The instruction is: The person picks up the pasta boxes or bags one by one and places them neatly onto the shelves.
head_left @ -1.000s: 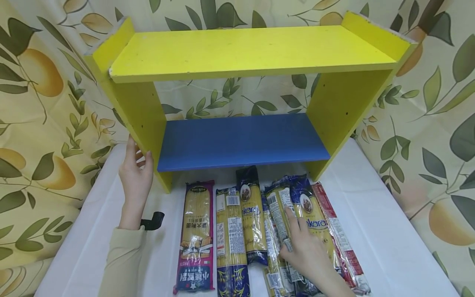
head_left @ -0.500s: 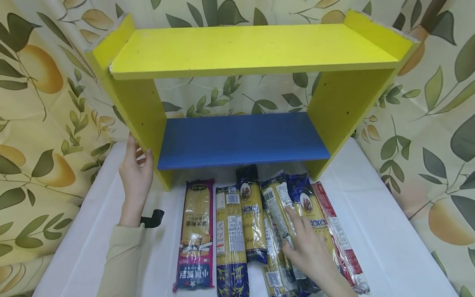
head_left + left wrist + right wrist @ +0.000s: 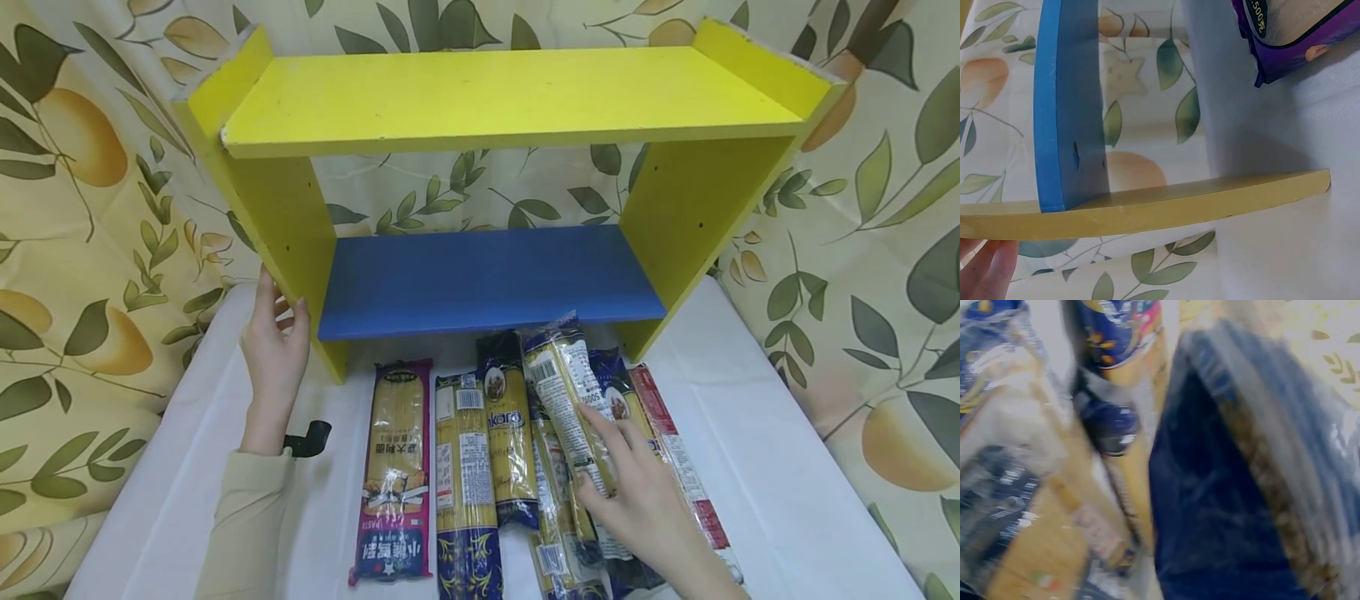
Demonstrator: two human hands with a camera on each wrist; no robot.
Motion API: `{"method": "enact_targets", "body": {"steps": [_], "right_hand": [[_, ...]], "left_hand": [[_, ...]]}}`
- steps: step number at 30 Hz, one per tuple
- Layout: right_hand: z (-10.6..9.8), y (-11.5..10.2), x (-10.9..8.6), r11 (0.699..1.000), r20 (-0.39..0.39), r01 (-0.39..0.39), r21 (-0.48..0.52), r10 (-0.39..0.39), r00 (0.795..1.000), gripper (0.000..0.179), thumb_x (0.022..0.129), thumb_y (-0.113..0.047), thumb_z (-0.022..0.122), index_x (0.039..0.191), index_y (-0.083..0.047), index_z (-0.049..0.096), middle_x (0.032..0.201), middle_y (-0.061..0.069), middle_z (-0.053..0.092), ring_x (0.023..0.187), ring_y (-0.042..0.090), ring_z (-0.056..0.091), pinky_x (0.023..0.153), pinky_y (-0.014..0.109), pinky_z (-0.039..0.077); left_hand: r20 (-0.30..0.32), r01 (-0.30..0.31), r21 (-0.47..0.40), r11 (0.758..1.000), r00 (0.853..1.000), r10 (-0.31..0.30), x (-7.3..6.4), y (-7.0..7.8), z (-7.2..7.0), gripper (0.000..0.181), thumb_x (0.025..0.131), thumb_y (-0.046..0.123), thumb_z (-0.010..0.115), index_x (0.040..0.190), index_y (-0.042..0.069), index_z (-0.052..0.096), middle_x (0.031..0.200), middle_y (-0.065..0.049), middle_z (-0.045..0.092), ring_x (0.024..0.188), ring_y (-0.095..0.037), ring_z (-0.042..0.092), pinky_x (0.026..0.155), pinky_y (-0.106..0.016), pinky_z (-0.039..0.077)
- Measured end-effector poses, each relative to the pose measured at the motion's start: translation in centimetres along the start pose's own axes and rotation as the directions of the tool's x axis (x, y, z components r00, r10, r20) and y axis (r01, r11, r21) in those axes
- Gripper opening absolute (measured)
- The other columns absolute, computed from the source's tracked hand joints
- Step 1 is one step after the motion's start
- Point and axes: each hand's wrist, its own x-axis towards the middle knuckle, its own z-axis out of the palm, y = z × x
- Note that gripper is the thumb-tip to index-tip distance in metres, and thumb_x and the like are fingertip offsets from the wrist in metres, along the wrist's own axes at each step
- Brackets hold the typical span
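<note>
A pack of spaghetti (image 3: 567, 392) with a barcode is gripped in my right hand (image 3: 645, 492). Its far end is raised over the other packs, overlapping the front edge of the blue board (image 3: 487, 279) in the head view. In the right wrist view the dark blue end of a pack (image 3: 1210, 506) looms close and blurred. My left hand (image 3: 276, 362) touches the outer side of the yellow side panel (image 3: 288, 250) of the shelf; its fingertips (image 3: 1000, 262) rest against that panel in the left wrist view.
Several pasta packs lie below the shelf: a pink-edged one (image 3: 395, 475) at left, blue-and-yellow ones (image 3: 468, 492) in the middle, a red-and-white one (image 3: 686, 467) at right. The yellow top board (image 3: 510, 96) spans above. A patterned curtain (image 3: 90, 250) hangs around the white table (image 3: 780, 467).
My right hand has raised the spaghetti pack off the pile, its far end moving up toward the blue board. My left hand stays at the side panel.
</note>
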Motion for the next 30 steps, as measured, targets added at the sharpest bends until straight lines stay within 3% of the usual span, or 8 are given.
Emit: {"method": "enact_targets", "body": {"steps": [8, 12, 15, 18, 20, 26, 28, 30], "right_hand": [[-3.0, -1.6, 1.2, 0.996, -0.005, 0.02, 0.082, -0.02, 1.0, 0.09, 0.065, -0.008, 0.077, 0.146, -0.023, 0.041, 0.108, 0.002, 0.056, 0.051, -0.006, 0.019, 0.038, 0.009, 0.025], [-4.9, -2.4, 2.0, 0.993, 0.016, 0.015, 0.115, -0.017, 1.0, 0.091, 0.066, -0.006, 0.078, 0.146, -0.025, 0.04, 0.117, 0.003, 0.057, 0.057, -0.003, 0.041, 0.045, 0.014, 0.041], [-6.3, -3.0, 2.8, 0.991, 0.029, 0.006, 0.137, -0.01, 1.0, 0.092, 0.065, -0.005, 0.078, 0.146, -0.026, 0.039, 0.119, 0.002, 0.057, 0.082, 0.008, 0.055, 0.056, 0.023, 0.05], [-7.6, -3.6, 3.6, 0.983, 0.037, 0.007, 0.185, -0.014, 0.999, 0.092, 0.066, -0.003, 0.077, 0.146, -0.027, 0.039, 0.116, 0.001, 0.057, 0.084, 0.008, 0.054, 0.05, 0.021, 0.051], [-8.4, -4.0, 4.2, 0.975, 0.039, 0.02, 0.221, -0.03, 0.999, 0.091, 0.067, -0.001, 0.076, 0.146, -0.027, 0.039, 0.113, 0.001, 0.056, 0.076, 0.006, 0.049, 0.042, 0.014, 0.043], [-10.7, -4.8, 6.6, 0.957, 0.045, 0.106, 0.272, -0.122, 0.991, 0.089, 0.07, 0.001, 0.075, 0.147, -0.024, 0.038, 0.119, 0.003, 0.056, 0.077, 0.005, 0.052, 0.045, 0.016, 0.047], [-11.4, -5.1, 7.5, 0.952, 0.051, 0.121, 0.282, -0.141, 0.989, 0.089, 0.07, 0.002, 0.075, 0.147, -0.025, 0.038, 0.12, 0.002, 0.055, 0.078, 0.006, 0.052, 0.047, 0.017, 0.048], [-12.0, -5.4, 8.5, 0.94, 0.051, 0.139, 0.311, -0.163, 0.985, 0.089, 0.071, 0.003, 0.075, 0.147, -0.025, 0.038, 0.119, 0.001, 0.055, 0.078, 0.006, 0.051, 0.046, 0.018, 0.049]], "left_hand": [[-0.004, -0.005, 0.003, 1.0, 1.0, 0.005, 0.2, 0.1, 0.0, 0.06, 0.092, 0.01, 0.057, 0.147, 0.027, 0.038, 0.118, -0.02, 0.066, 0.099, -0.038, 0.069, 0.076, -0.052, 0.058], [-0.006, -0.013, 0.004, 1.0, 1.0, 0.013, 0.2, 0.1, 0.0, 0.059, 0.092, 0.01, 0.057, 0.146, 0.025, 0.039, 0.118, -0.02, 0.066, 0.098, -0.039, 0.069, 0.075, -0.052, 0.058], [-0.012, -0.017, 0.005, 1.0, 1.0, 0.017, 0.2, 0.1, 0.1, 0.058, 0.092, 0.01, 0.057, 0.145, 0.025, 0.04, 0.117, -0.021, 0.066, 0.097, -0.039, 0.069, 0.074, -0.051, 0.059], [-0.019, -0.016, -0.003, 1.0, 1.0, 0.016, 0.2, 0.1, 0.1, 0.058, 0.092, 0.01, 0.058, 0.144, 0.026, 0.041, 0.115, -0.021, 0.067, 0.096, -0.039, 0.069, 0.074, -0.05, 0.059], [-0.023, -0.014, -0.01, 1.0, 1.0, 0.014, 0.1, 0.0, 0.1, 0.057, 0.091, 0.01, 0.058, 0.144, 0.025, 0.042, 0.114, -0.021, 0.067, 0.096, -0.039, 0.069, 0.073, -0.05, 0.059], [-0.037, -0.002, 0.0, 1.0, 0.999, 0.002, 0.0, 0.0, 0.2, 0.058, 0.092, 0.01, 0.058, 0.145, 0.026, 0.041, 0.116, -0.02, 0.067, 0.097, -0.038, 0.069, 0.074, -0.048, 0.06], [-0.044, 0.003, 0.002, 1.0, 0.999, -0.003, 0.0, 0.1, 0.2, 0.059, 0.092, 0.01, 0.058, 0.145, 0.027, 0.04, 0.118, -0.019, 0.067, 0.098, -0.037, 0.069, 0.075, -0.03, 0.061], [-0.056, 0.0, 0.01, 1.0, 0.998, 0.0, 0.0, 0.1, 0.3, 0.059, 0.092, 0.01, 0.058, 0.145, 0.027, 0.04, 0.116, -0.019, 0.067, 0.097, -0.037, 0.07, 0.074, -0.03, 0.061]]}}
